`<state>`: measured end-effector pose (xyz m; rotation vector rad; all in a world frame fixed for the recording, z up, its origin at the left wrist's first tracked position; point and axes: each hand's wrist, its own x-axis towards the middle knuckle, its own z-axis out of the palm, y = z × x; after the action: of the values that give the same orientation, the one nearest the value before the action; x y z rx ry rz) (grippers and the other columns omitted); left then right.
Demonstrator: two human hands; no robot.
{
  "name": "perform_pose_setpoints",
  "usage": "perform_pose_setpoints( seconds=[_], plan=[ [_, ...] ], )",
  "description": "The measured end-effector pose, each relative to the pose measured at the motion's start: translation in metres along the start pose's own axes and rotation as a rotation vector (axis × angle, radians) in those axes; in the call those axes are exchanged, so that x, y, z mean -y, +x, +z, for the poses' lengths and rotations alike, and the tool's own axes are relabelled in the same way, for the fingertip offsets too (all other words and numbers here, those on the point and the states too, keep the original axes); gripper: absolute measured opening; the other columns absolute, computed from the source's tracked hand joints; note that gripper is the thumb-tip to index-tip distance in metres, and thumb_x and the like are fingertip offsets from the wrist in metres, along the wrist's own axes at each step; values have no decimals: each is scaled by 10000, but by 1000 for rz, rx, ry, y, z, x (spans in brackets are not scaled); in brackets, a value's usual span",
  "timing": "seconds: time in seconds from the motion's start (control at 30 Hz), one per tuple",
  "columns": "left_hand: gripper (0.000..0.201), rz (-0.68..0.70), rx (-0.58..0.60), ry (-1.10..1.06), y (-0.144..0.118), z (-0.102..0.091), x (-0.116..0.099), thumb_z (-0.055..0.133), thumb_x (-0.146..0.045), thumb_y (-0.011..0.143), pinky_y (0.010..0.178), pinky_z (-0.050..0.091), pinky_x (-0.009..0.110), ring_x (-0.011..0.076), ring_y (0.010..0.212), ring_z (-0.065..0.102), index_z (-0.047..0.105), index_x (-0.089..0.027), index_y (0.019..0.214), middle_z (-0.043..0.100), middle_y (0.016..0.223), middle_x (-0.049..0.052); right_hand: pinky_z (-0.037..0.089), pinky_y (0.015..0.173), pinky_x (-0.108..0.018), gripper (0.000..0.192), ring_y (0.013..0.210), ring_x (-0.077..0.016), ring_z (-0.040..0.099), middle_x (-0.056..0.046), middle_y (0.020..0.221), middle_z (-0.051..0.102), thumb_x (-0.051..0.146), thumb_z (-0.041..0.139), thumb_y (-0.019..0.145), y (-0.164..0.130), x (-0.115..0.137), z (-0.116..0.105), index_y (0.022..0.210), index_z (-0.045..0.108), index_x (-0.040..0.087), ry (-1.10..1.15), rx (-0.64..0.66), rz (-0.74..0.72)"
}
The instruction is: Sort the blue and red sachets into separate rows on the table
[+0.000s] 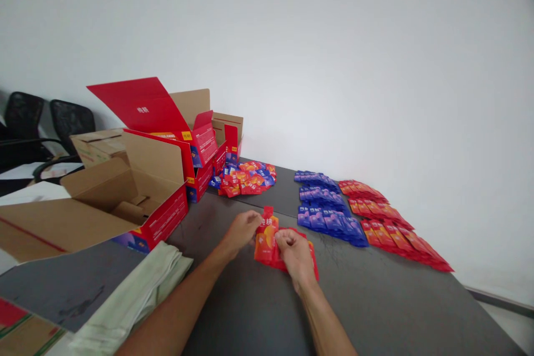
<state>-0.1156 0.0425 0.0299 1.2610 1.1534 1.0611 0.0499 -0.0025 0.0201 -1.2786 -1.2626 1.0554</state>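
On the dark table, both the left hand and right hand clamp red pouches.

Two bare hands meet close together over the middle of the worktop.

The left hand reaches in from the lower left on a long, bare forearm, fingers curled and fingertips pinched forward. The right hand comes up from the bottom edge, knuckles facing up, fingers folded into a loose fist with the thumb tucked toward the left hand. Both wrists are straight, and the hands lie just beside each other, not quite touching.
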Motion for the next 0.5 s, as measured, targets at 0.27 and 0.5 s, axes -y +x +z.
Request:
perform_pose_setpoints(
  seconds=[0.27, 0.5],
  plan=[
    [239, 3, -103, 254, 26, -10, 39, 581, -147, 783, 563, 430, 208, 127, 614, 613, 564, -141, 1021, 645, 690, -6, 473, 887, -310, 385, 978, -210, 632, -93, 1064, 683, 246, 488, 816, 13, -5, -20, 1164, 632, 173, -569, -118, -156],
    [222, 79, -89, 611, 24, -8, 47, 554, -162, 801, 623, 417, 221, 134, 681, 620, 613, -163, 1016, 663, 756, 9, 218, 1096, -571, 716, 1423, -363, 196, -30, 1562, 270, 376, 672, 724, -2, -1, -31, 1402, 442, 364, -1077, 232, -54]
  ],
)
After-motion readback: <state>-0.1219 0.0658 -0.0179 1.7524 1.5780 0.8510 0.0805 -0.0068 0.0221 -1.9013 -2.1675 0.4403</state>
